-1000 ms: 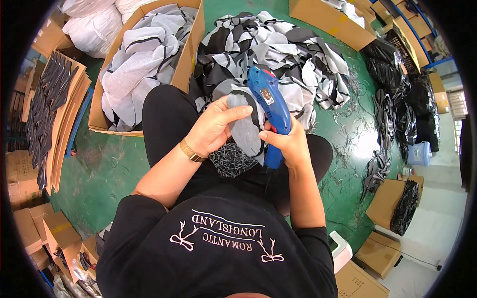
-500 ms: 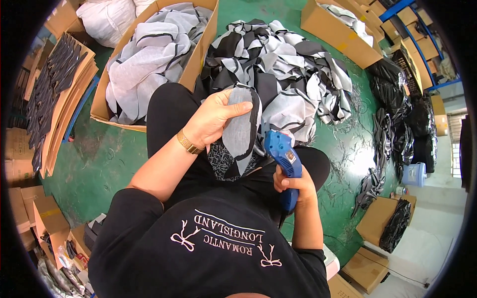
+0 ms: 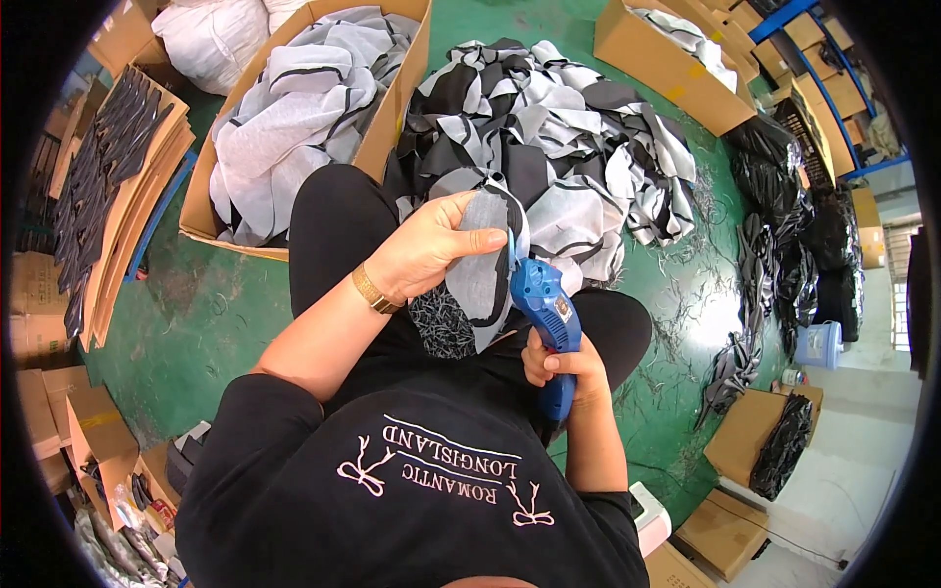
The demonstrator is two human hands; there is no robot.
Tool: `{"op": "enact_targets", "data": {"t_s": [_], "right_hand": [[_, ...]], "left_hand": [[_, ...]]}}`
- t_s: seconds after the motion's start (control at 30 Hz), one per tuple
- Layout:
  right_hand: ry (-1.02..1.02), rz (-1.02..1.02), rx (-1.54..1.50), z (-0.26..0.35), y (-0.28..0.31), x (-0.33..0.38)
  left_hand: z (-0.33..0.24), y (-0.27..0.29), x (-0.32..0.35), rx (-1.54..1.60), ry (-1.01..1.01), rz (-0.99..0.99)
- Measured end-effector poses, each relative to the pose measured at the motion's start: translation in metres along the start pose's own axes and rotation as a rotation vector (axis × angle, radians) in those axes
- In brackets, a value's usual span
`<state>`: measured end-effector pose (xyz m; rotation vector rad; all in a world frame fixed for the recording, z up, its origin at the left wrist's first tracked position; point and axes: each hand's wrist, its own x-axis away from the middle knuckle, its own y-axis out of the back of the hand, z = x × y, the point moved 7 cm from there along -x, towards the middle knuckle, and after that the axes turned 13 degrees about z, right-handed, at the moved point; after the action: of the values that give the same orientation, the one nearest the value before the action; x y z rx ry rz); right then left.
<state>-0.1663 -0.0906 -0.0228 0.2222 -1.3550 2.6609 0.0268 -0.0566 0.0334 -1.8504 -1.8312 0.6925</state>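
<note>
My left hand [image 3: 436,243] pinches a grey fabric piece [image 3: 478,265] with a black edge strip, thumb on top, over my lap. In my right hand [image 3: 567,365] is a blue handheld electric cutter [image 3: 545,306], its fingers wrapped round the grip. The cutter's narrow tip meets the right edge of the fabric, close to my left thumb. Thin dark and pale trimmings [image 3: 439,325] lie in my lap below the piece. Just past my knees, a large heap of grey, white and black fabric pieces [image 3: 549,127] covers the floor.
At the left stands a carton [image 3: 368,147] full of pale fabric; another carton [image 3: 667,73] is at the far right. Cardboard sheets with black pieces [image 3: 108,167] lean further left. Black plastic bags [image 3: 774,196] line the right side. Loose threads litter the green floor [image 3: 676,314].
My right hand has moved the electric cutter left, bringing its tip against the fabric's edge. My left hand and the fabric piece have shifted slightly.
</note>
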Motion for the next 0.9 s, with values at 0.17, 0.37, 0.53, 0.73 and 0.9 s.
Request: {"op": "enact_targets", "data": {"t_s": [0.17,0.37,0.53,0.73,0.9], "right_hand": [[0.055,0.013,-0.092,0.001,-0.006,-0.007],[0.207,-0.323,0.372,0.049,0.010,0.003],[0.153,-0.482,0.652,0.056,-0.003,0.022],[0.017,-0.476,0.826,0.046,-0.005,0.020],[-0.019,-0.494,0.782,0.044,-0.003,0.021]], "left_hand": [[0.002,-0.002,0.000,-0.029,0.007,0.028],[0.002,0.002,0.001,0.030,-0.019,-0.090],[0.009,0.021,0.000,0.034,-0.045,-0.169],[0.008,0.023,-0.001,-0.082,-0.107,-0.214],[0.004,0.020,0.003,-0.144,-0.063,-0.237]]}}
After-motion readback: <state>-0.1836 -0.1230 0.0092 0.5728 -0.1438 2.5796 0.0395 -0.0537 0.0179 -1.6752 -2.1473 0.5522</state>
